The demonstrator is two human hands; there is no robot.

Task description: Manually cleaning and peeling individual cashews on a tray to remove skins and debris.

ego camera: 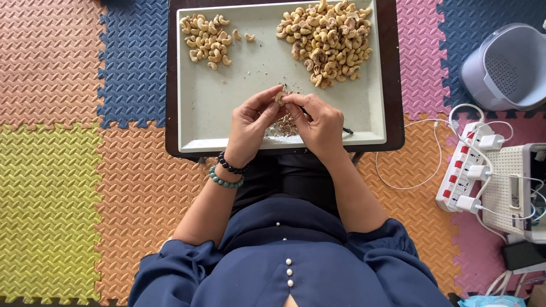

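A: Where does the nut (pixel 279 98) sit?

B: Between your two hands, pinched at the fingertips, just above the near half of the tray (pixel 227 113). Your left hand (pixel 250 126) has it from the left, thumb and forefinger closed on it. Your right hand (pixel 318 125) meets it from the right, fingertips touching the same nut. Both grips are closed down to the nut's width; neither hand is open.

A: Which hand is nearer?

B: Neither to speak of. The nut is at the meeting point, dead centre in front of you. Its long axis I cannot tell; the fingers cover most of it.

A: Pose of the hands?

B: Both wrists come up from your lap, palms turned inward toward each other, fingers curled. Left wrist wears two bead bracelets (pixel 227 172), one dark, one green. A thin dark tool (pixel 346 131) sticks out past the heel of your right hand (blade or pick, too little shows to say).

A: And below the grip?

B: A small heap of skins (pixel 284 125) lies on the tray directly under your hands. Far left corner: the small pile (pixel 207 41). Far right: the big pile (pixel 327 40), well apart from the small one. The tray rests on a dark table (pixel 395 74) over coloured foam mats (pixel 68 113).
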